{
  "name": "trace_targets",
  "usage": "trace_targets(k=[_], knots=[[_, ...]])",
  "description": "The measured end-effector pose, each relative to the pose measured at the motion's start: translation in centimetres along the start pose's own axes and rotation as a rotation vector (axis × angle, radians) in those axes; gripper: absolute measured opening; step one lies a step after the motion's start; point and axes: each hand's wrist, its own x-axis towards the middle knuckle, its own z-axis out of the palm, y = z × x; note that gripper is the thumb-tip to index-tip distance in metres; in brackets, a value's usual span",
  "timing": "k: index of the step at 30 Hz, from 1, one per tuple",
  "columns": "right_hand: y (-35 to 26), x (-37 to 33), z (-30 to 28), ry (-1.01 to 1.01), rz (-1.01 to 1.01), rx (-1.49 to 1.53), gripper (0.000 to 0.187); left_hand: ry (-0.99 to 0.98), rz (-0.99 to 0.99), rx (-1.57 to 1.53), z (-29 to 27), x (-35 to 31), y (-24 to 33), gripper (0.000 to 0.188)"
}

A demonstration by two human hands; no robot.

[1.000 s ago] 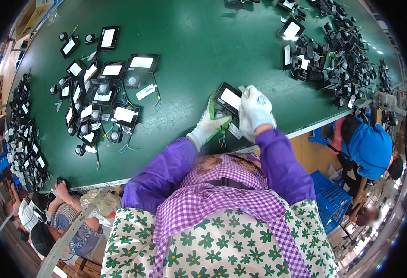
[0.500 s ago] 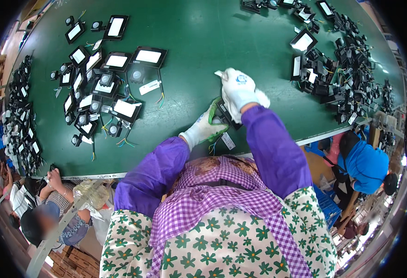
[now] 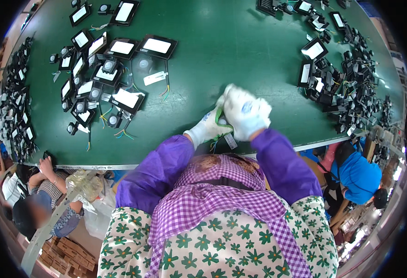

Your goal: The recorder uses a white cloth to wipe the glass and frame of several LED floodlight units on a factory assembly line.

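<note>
Both hands wear white gloves and are together over the near edge of the green table [image 3: 222,51]. My right hand [image 3: 245,111] lies on top, closed over a small black lamp unit that it almost wholly hides. My left hand [image 3: 208,129] grips the same unit from the left and below. Coloured wires [image 3: 214,144] and a white tag [image 3: 230,141] hang from it just under my hands. Purple sleeves cover both forearms.
A pile of black flat lamps with white panels [image 3: 106,69] lies at the left of the table, another heap [image 3: 338,69] at the right, and a row [image 3: 13,106] along the far left edge. One person sits at lower left [image 3: 46,185], another in blue at right [image 3: 356,176].
My right hand has swung over the lamp unit and now covers it; its white panel, visible a second ago, is hidden. Both hands have drifted slightly toward the table's near edge.
</note>
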Motion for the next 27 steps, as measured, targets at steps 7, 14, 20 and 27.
trace_targets(k=[7,14,20,27], knots=[[2.2,4.5,2.8,0.273,0.118,0.058,0.018,-0.023,0.068,-0.023,0.9,-0.7,1.6,0.097],[2.6,-6.4,6.9,0.382,-0.004,0.052,0.015,-0.033,0.026,-0.054,0.4,-0.3,2.4,0.104],[3.2,3.4,3.1,0.395,0.181,0.155,0.018,-0.037,0.016,0.086,0.4,-0.2,2.6,0.1],[3.3,-2.8,4.3,0.172,0.184,0.169,0.032,-0.048,0.036,0.014,0.5,0.4,2.0,0.099]])
